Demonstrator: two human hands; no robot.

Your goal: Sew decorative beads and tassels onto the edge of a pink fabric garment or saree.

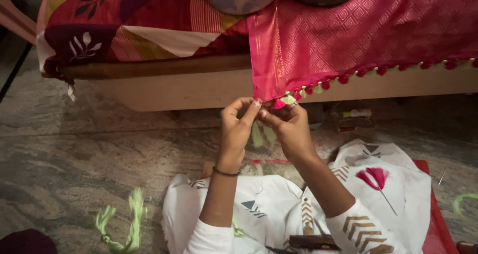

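White printed cloth [279, 209] covers the lap, a pink tassel [376, 177] lying on it. Both hands meet at the pink fabric's [358, 30] hanging corner: left hand [238, 127] and right hand [288, 127] each pinch narrowly on the tassel fringe [284, 101]. Green thread [122, 226] lies on the floor [74, 149].

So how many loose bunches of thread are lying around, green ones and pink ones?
Green thread bunches: 2, one at the left, one at the right edge
Pink thread bunch: 1, on the white garment
Total: 3
Not counted: strands under the left hand and right hand pinching the pink cloth.
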